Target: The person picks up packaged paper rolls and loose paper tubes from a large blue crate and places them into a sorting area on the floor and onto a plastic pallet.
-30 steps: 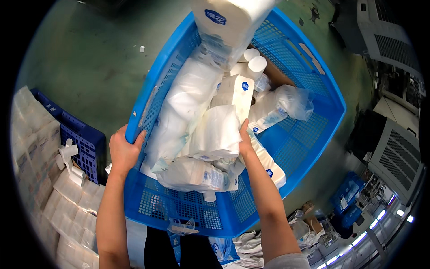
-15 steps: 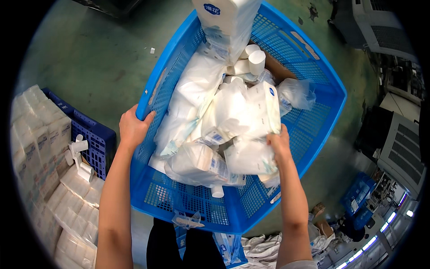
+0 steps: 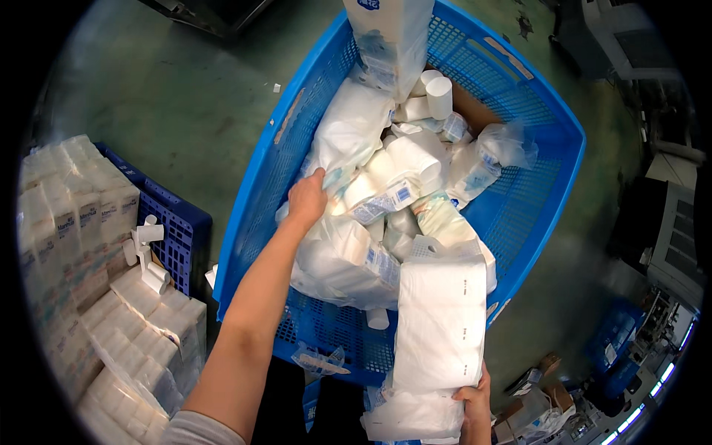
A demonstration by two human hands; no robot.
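Observation:
My right hand [image 3: 475, 397] grips the lower part of a long white plastic-wrapped pack of tissue paper [image 3: 441, 322] over the near right rim of a large blue plastic basket [image 3: 248, 200]. Loose clear film hangs at the pack's lower end. My left hand [image 3: 307, 197] reaches inside the basket, its fingers closed at a plastic-wrapped pack [image 3: 350, 122] on the left side; the fingertips are partly hidden. Between the hands lie loose white paper rolls [image 3: 411, 159] and another film-wrapped pack [image 3: 345, 259]. A tall wrapped pack [image 3: 389, 52] stands at the far end.
Wrapped paper packs [image 3: 63, 222] are stacked high at the left beside a dark blue plastic crate [image 3: 167, 222], with several loose rolls [image 3: 152, 274] on top. Grey machinery [image 3: 671, 230] stands at the right. Cardboard boxes [image 3: 530, 415] and plastic lie at the lower right.
My right hand has lifted a white pack out of the pile toward me. My left hand has left the basket's rim and moved right, onto the contents.

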